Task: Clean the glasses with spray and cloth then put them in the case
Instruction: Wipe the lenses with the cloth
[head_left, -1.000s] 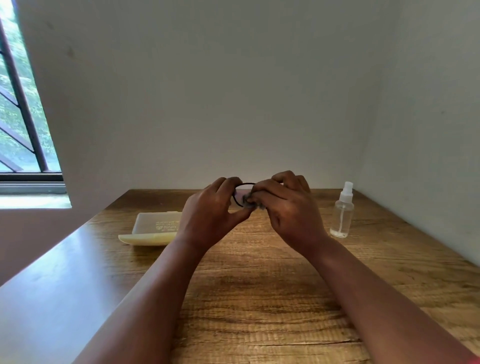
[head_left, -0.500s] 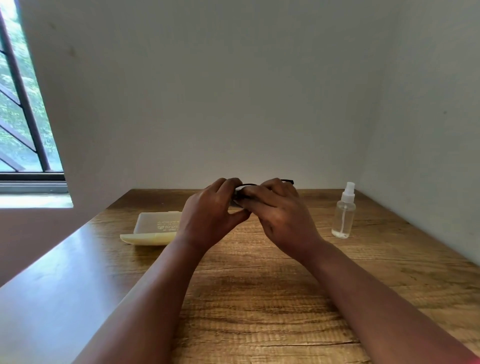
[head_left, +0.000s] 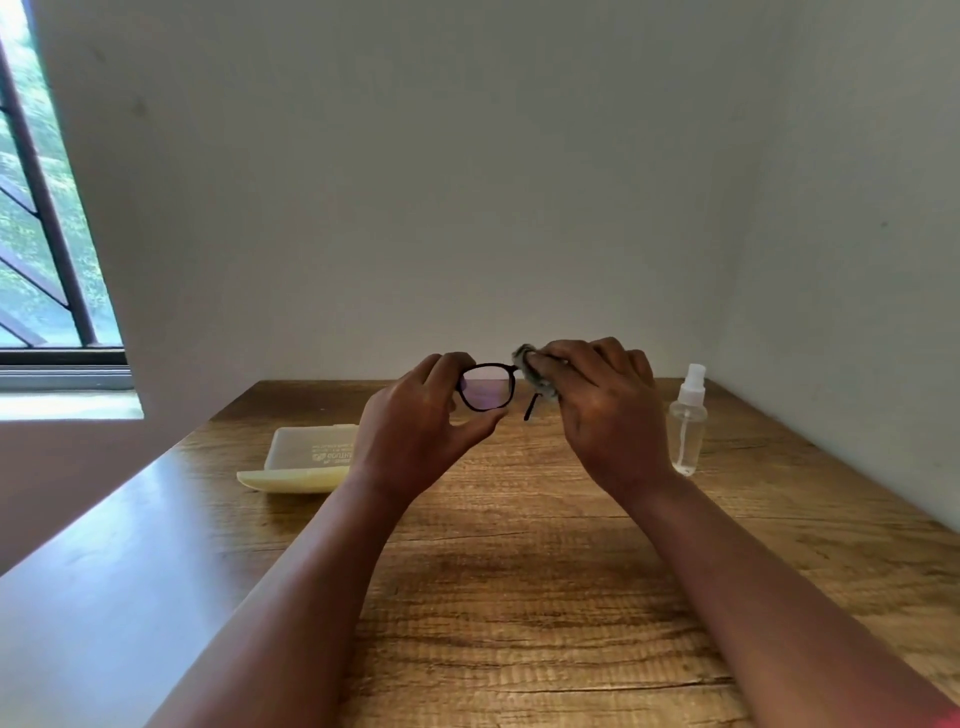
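The hands are drawing apart from their earlier huddle, baring one dark-rimmed lens of the glasses (head_left: 487, 387). The left hand (head_left: 415, 431) is pinching the frame's outer edge, holding it up above the table (head_left: 519, 597). The right hand (head_left: 597, 400) is bunching the grey cloth (head_left: 532, 371) round the other lens, which is hiding behind its fingers; wiping seems to be shifting to that side. The case (head_left: 306, 460) is lying open to the left, the spray bottle (head_left: 687, 421) standing to the right.
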